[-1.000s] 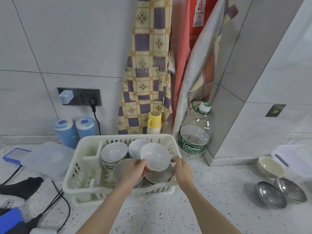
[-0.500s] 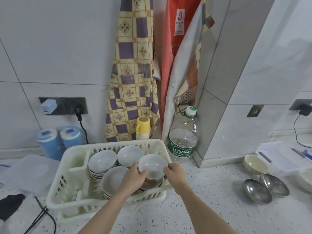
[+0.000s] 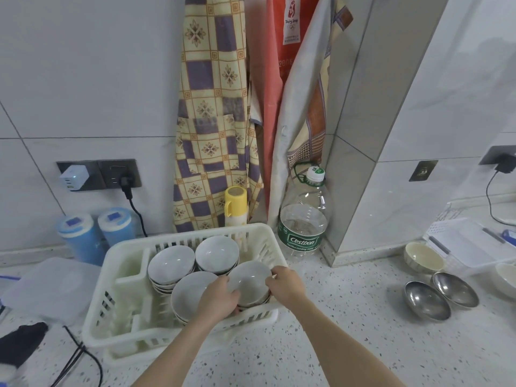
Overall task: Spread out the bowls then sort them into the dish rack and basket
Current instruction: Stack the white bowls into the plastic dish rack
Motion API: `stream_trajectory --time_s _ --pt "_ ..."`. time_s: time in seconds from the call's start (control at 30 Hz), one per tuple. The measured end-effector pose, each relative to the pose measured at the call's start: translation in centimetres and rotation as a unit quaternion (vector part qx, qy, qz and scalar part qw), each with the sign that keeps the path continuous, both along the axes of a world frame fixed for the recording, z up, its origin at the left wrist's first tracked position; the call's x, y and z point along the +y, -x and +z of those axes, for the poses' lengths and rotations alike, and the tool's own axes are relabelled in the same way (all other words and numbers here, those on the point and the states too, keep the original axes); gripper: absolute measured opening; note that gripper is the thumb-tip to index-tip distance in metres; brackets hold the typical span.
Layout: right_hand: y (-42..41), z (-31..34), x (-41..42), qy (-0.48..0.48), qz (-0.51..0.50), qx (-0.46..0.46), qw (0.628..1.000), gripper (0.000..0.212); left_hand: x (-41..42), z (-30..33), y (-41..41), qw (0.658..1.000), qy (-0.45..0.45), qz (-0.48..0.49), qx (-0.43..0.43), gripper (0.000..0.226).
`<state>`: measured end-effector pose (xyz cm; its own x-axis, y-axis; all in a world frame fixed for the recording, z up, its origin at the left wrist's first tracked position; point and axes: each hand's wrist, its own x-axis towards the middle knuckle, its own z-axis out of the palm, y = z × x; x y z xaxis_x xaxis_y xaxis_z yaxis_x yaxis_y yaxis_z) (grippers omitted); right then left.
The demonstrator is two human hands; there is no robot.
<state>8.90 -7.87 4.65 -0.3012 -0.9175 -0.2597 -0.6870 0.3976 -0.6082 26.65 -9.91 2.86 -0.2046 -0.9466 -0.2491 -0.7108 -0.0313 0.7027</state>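
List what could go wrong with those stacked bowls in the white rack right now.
1. Both the left hand and right hand grip the top bowl by its rim; a slip could drop it onto the stack below and chip it.
2. The bowl stacks sit close together in the dish rack, so a tilted bowl may knock the neighbouring stack.
3. The water bottle stands just behind the rack; a wide swing could tip it.
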Motion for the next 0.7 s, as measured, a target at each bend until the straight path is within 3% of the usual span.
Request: stream_trajectory --time_s 0.1,0.33,0.53,0.63,0.7 --pt "0.0 -0.1 0.0 -0.005 0.017 0.041 0.999 0.029 0.5 0.1 0.0 0.998 -0.004 0.026 0.051 0.039" --pt "-0.4 -0.9 0.1 0.025 0.021 0.085 0.996 0.033 2.0 0.5 -0.2 0.988 0.040 0.094 0.114 0.010" --pt "1.0 0.2 2.6 0.105 -0.063 -0.099 0.988 0.027 4.4 2.7 1.1 0.965 0.063 0.185 0.177 0.014" --pt "5.1 -0.1 6.4 0.094 -0.082 -0.216 0.969 0.022 6.8 3.6 4.1 0.940 0.061 0.244 0.231 0.011" --pt "9.3 -0.7 9.2 0.074 -0.093 -0.245 0.962 0.020 8.7 3.7 8.1 0.924 0.041 0.263 0.274 0.013"
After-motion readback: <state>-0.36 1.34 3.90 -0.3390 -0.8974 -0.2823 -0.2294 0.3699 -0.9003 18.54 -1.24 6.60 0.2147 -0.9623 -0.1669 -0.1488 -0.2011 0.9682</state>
